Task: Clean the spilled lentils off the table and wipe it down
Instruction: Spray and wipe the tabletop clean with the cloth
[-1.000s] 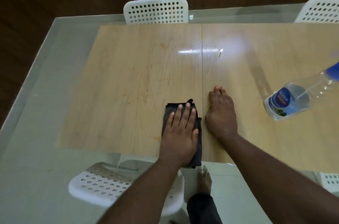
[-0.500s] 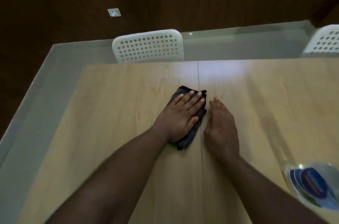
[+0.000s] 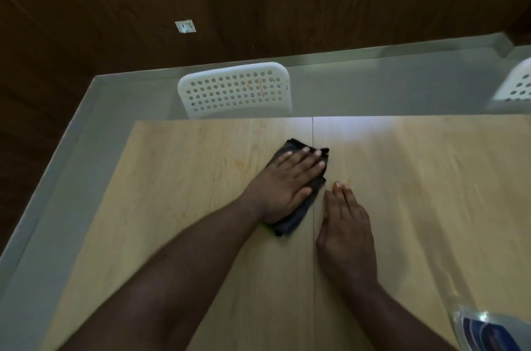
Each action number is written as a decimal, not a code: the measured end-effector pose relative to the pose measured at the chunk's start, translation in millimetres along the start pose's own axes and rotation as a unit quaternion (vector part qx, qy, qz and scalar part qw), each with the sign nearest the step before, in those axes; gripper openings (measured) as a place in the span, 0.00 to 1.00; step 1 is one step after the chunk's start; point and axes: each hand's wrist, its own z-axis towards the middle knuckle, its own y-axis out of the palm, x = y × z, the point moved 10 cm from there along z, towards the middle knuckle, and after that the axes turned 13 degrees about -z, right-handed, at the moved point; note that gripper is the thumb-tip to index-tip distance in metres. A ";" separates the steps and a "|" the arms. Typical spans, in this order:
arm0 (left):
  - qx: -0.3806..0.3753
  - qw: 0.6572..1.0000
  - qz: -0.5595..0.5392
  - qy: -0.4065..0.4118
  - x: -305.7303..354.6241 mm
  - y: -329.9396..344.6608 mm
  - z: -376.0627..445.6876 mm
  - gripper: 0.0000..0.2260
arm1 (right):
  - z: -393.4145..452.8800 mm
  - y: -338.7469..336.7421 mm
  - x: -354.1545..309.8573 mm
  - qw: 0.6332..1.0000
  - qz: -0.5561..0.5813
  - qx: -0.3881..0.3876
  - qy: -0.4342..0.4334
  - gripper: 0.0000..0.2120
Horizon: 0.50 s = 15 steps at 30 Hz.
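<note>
Pressing cloth flat under L hand.

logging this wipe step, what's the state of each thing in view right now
cloth: folded, dark, flat on the table under the left hand
left hand: fingers straight, pressing on the cloth
right hand: flat on the table beside the cloth, holding nothing
table: no lentils visible, faint orange marks
bottle: at the lower right edge, mostly cut off
chair: white, at the far side of the table
</note>
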 end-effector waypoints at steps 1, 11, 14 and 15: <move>0.013 0.999 0.005 -0.033 -16.8 -6.7 13.5 0.28 | 1.3 0.4 0.1 1.000 0.000 0.004 0.002 0.29; 0.048 0.989 -0.030 -0.133 2.1 3.1 -14.5 0.29 | 1.2 0.6 -1.5 1.000 -0.014 -0.003 -0.007 0.29; -0.007 1.000 0.000 -0.016 -13.6 -6.2 -10.9 0.28 | 2.8 -0.3 -2.3 1.000 -0.010 -0.001 -0.008 0.29; 0.005 0.999 0.007 -0.048 -31.6 -12.1 -2.0 0.27 | 4.0 -0.2 -2.4 1.000 -0.008 -0.001 -0.008 0.29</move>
